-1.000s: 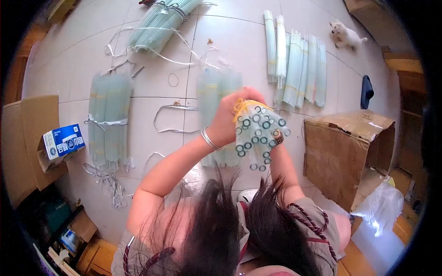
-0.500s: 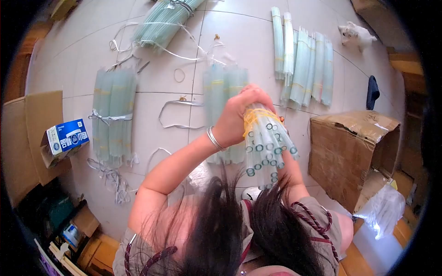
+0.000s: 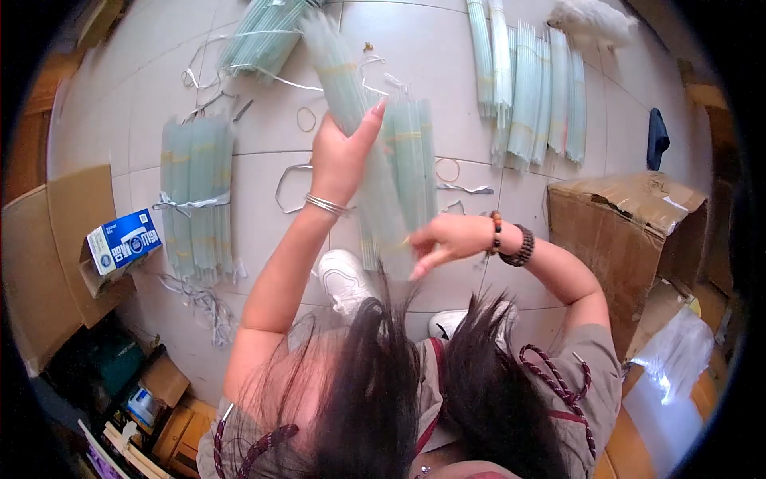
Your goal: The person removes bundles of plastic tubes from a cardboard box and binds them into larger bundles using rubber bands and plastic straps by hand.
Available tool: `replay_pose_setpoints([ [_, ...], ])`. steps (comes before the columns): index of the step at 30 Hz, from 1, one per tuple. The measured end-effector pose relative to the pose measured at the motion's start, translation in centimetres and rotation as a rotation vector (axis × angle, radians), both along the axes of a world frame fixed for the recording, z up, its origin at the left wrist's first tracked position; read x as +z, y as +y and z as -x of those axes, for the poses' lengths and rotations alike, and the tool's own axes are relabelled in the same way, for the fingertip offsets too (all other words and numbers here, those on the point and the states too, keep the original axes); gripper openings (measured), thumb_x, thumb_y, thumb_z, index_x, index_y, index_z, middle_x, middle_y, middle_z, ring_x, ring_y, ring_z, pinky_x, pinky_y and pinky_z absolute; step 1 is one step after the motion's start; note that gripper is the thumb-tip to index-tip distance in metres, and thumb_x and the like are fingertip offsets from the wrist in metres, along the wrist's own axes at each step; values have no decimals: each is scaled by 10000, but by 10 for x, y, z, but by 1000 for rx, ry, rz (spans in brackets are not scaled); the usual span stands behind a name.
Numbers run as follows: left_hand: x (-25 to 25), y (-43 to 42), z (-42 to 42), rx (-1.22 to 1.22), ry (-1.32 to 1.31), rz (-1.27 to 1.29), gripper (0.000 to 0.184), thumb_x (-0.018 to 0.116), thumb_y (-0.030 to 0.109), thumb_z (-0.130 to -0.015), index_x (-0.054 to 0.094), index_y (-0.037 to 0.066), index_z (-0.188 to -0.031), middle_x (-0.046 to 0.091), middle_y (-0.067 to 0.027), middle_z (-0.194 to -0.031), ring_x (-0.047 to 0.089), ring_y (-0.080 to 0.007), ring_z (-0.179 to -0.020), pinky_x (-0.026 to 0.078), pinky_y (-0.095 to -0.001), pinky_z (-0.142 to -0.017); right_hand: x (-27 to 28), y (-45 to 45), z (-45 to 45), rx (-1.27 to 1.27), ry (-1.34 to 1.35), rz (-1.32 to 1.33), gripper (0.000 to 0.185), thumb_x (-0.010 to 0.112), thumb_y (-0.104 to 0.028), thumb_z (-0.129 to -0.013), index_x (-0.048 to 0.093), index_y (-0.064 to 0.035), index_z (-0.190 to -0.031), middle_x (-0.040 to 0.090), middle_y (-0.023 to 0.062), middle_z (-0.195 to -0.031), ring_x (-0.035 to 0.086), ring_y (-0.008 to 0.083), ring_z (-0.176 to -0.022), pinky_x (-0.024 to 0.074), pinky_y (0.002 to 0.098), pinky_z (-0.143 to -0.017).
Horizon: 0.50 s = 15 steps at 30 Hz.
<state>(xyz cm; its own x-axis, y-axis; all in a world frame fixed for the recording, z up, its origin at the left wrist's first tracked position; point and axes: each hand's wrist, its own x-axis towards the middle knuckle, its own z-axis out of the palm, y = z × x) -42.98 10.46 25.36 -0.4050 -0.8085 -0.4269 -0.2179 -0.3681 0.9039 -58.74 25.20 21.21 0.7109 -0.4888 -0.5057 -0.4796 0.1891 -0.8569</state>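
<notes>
My left hand (image 3: 339,156) is closed around the middle of a bundle of clear greenish tubes (image 3: 375,195), its thumb lying along the side. The bundle slants over the floor, its far end at upper left, with a yellow rubber band near that end. At the near end, the bent fingers of my right hand (image 3: 447,239) touch the tubes; the exact grip is blurred, and a bit of yellow shows at the fingertips. Below the held bundle lie more banded tubes (image 3: 413,152), partly covered by it.
Strap-tied tubes (image 3: 195,152) lie at left, another large bundle (image 3: 267,40) at the back, and several bundles (image 3: 525,92) at right. Loose rubber bands (image 3: 306,120) and straps dot the tiles. Cardboard boxes (image 3: 602,239) flank me; a white animal (image 3: 592,22) is at the back right.
The held bundle has swung from its near ends facing me to lying lengthwise, far end away. My left hand has moved left, and my right hand has come out from behind the tubes.
</notes>
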Motion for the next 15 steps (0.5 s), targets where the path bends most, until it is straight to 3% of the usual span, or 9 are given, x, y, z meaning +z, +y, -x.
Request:
replay_pose_setpoints([
  [1,-8,0,-2,-14,-35,-104,563,718,454,-856,562,-62,-1019,660,-163,-883,661,-213,-822,534,-366,-749,-3,3,9,-41,34,11,435,755,-442,-809,672,-48,-973,709,106,-871,672,220,-762,525,355,-710],
  [2,-25,6,-4,-50,-132,-51,570,703,459,-863,545,-65,-1021,657,-182,-901,664,-238,-837,534,-377,-761,-11,9,23,-81,67,19,448,754,-456,-805,664,-39,-942,703,106,-843,665,220,-727,522,353,-684],
  [3,-50,14,-8,-83,-228,0,578,689,465,-869,528,-68,-1024,654,-200,-920,666,-262,-852,534,-389,-773,-28,12,36,-315,187,156,505,744,-548,-772,690,-48,-823,670,132,-708,651,249,-661,515,378,-657],
  [4,-70,22,-9,-115,-323,52,586,674,470,-876,511,-71,-1027,650,-219,-939,668,-287,-868,534,-400,-785,-44,13,47,-515,354,155,465,790,-482,-738,681,-59,-899,656,121,-732,649,258,-714,520,367,-689],
  [5,-83,30,-8,-110,-388,91,593,672,466,-876,493,-78,-1029,645,-239,-949,666,-318,-874,532,-410,-789,-70,19,61,-505,536,341,574,852,-370,-672,616,-62,-1094,638,136,-944,624,295,-907,511,373,-780],
  [8,-98,46,2,-147,-560,200,618,665,456,-874,444,-97,-1040,626,-296,-978,652,-399,-900,526,-432,-803,-109,34,64,-605,568,756,779,888,-292,-616,492,-64,-1247,541,153,-1147,542,340,-1069,484,401,-873],
  [9,-97,47,4,-196,-602,227,627,663,455,-872,430,-101,-1045,619,-313,-984,644,-420,-913,523,-435,-807,-112,35,59,-545,616,724,894,909,-245,-579,426,-48,-1305,480,166,-1236,494,355,-1135,462,425,-926],
  [10,-97,48,5,-247,-642,253,637,661,455,-870,416,-105,-1050,612,-330,-991,635,-441,-925,520,-438,-812,-114,33,55,-550,656,728,907,912,-252,-572,422,-41,-1305,484,167,-1227,492,352,-1139,458,422,-934],
  [15,-94,37,22,-499,-972,456,663,618,610,-839,518,-39,-926,664,-232,-776,669,-383,-708,534,-447,-627,-119,38,41,-664,787,714,961,920,-268,-542,398,1,-1302,488,177,-1201,483,341,-1145,442,412,-957],
])
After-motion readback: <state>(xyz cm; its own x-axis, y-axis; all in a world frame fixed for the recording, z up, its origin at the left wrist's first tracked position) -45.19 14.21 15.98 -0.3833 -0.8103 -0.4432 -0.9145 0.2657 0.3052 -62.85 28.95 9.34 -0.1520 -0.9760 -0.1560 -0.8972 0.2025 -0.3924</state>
